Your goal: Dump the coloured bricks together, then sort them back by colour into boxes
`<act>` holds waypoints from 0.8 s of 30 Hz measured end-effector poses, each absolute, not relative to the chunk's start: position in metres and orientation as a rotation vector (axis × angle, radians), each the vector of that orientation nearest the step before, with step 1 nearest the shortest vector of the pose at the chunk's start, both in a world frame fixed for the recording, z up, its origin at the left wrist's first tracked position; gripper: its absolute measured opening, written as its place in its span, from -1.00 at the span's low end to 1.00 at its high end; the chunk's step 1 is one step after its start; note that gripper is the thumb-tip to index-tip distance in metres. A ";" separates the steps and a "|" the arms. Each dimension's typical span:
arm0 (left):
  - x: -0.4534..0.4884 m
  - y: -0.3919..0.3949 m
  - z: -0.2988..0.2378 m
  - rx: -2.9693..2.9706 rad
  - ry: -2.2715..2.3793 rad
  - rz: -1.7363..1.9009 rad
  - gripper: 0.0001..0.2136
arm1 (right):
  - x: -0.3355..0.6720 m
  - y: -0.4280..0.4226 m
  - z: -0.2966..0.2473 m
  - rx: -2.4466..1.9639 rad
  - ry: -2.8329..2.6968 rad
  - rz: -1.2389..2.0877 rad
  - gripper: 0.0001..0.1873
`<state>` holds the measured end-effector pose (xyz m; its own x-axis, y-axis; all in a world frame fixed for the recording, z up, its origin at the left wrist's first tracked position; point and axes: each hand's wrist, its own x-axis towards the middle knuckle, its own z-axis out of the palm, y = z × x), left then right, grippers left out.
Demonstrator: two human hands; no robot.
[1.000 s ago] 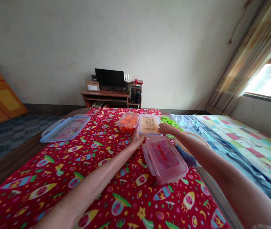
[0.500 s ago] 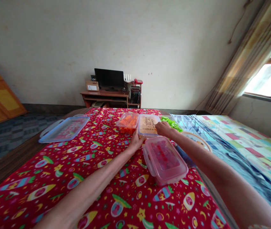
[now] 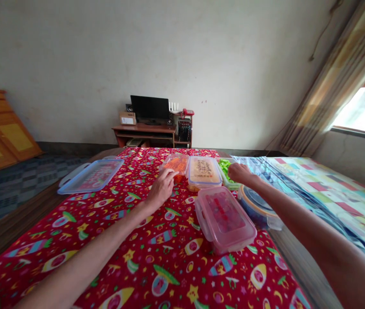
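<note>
My left hand (image 3: 162,187) is at the near edge of a clear plastic container (image 3: 168,159) of orange shredded food that looks like carrot. Its fingers are pinched together at the rim. A lidded box (image 3: 205,171) with dark lettering and a blue-edged lid stands right beside that container. Further right, my right hand (image 3: 242,174) is closed over the right side of a container (image 3: 234,186) of green lettuce (image 3: 224,168). What its fingers grip is hidden. Nearer me lies a pink-lidded box (image 3: 225,216) with dark red contents. A round blue-lidded container (image 3: 259,201) sits under my right forearm.
A clear blue-rimmed lid (image 3: 92,175) lies at the left of the red patterned cloth (image 3: 131,266). Beyond the table stands a small desk (image 3: 145,131) with a monitor (image 3: 150,108). On the right is a bed (image 3: 339,189) with a checked cover.
My left hand has moved left, from the lettered box's near corner to the carrot container. My right hand has shifted right, off the lettered box to the lettuce container. The view has shifted slightly.
</note>
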<state>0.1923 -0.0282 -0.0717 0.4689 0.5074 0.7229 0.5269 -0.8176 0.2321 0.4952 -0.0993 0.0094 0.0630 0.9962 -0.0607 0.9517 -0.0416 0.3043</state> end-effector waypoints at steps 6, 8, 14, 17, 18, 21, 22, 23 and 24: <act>0.185 0.005 -0.058 -2.547 -1.098 -0.719 -0.78 | 0.504 -0.105 0.002 1.978 1.985 0.155 -0.71; 0.189 0.009 -0.057 -2.529 -1.123 -0.655 -0.82 | 0.500 -0.102 -0.001 1.982 1.980 0.173 -0.69; 0.198 0.001 -0.049 -2.560 -1.071 -0.689 -0.91 | 0.493 -0.092 -0.008 2.005 1.998 0.225 -0.64; 0.203 -0.003 -0.046 -2.554 -1.056 -0.677 -0.94 | 0.493 -0.093 -0.009 2.025 1.996 0.229 -0.65; 0.204 -0.004 -0.046 -2.548 -1.051 -0.674 -0.93 | 0.494 -0.094 -0.009 2.029 1.994 0.227 -0.65; 0.206 -0.005 -0.046 -2.530 -1.027 -0.677 -0.91 | 0.494 -0.097 -0.008 2.027 2.002 0.218 -0.66; 0.205 -0.005 -0.046 -2.526 -1.014 -0.681 -0.91 | 0.494 -0.097 -0.008 2.024 2.008 0.216 -0.66; 0.205 -0.005 -0.046 -2.525 -1.002 -0.685 -0.91 | 0.494 -0.098 -0.008 2.021 2.012 0.213 -0.66; 0.204 -0.005 -0.046 -2.525 -0.989 -0.688 -0.91 | 0.493 -0.098 -0.008 2.022 2.014 0.209 -0.67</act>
